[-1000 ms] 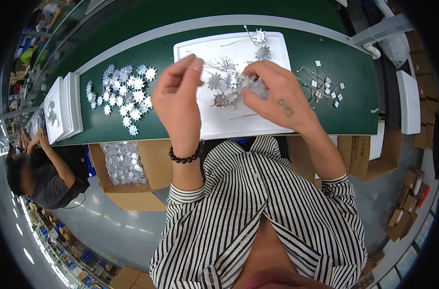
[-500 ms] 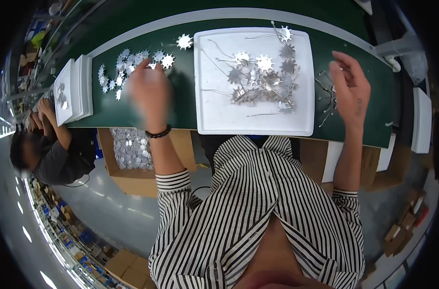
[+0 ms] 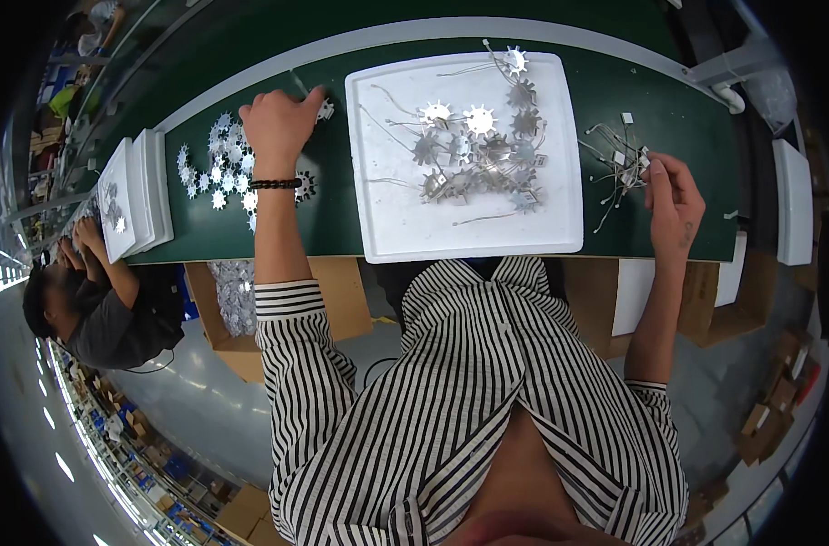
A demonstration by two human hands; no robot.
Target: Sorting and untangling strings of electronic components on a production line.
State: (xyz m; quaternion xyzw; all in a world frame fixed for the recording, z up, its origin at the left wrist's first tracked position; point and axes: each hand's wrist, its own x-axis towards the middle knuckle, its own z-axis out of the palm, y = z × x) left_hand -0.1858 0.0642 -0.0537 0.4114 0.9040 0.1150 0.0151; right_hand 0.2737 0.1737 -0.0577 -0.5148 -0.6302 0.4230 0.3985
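My left hand (image 3: 279,127) is palm-down over the left of the table, its fingers curled and partly hidden. At its thumb tip is a gear-shaped silver metal piece (image 3: 325,110), apparently gripped. More such pieces (image 3: 225,150) lie loosely beside and under that arm. My right hand (image 3: 676,200) pinches a small wired part with a white block (image 3: 645,156), at the edge of a bunch of thin-wired parts (image 3: 622,171) right of the tray. Between my hands stands a white foam tray (image 3: 387,227), holding gear-shaped pieces with wires and small blocks (image 3: 487,150).
Stacked white trays (image 3: 146,196) stand at the green table's left end, where another person (image 3: 114,309) works. Below the table edge are a cardboard box (image 3: 337,291) with bagged silver pieces and more boxes (image 3: 737,300) at right. A grey rail (image 3: 414,35) runs along the back.
My left hand has moved away from me to the lone metal piece beside the tray. My right hand has come down onto the wired parts and pinched one. The view has shifted slightly.
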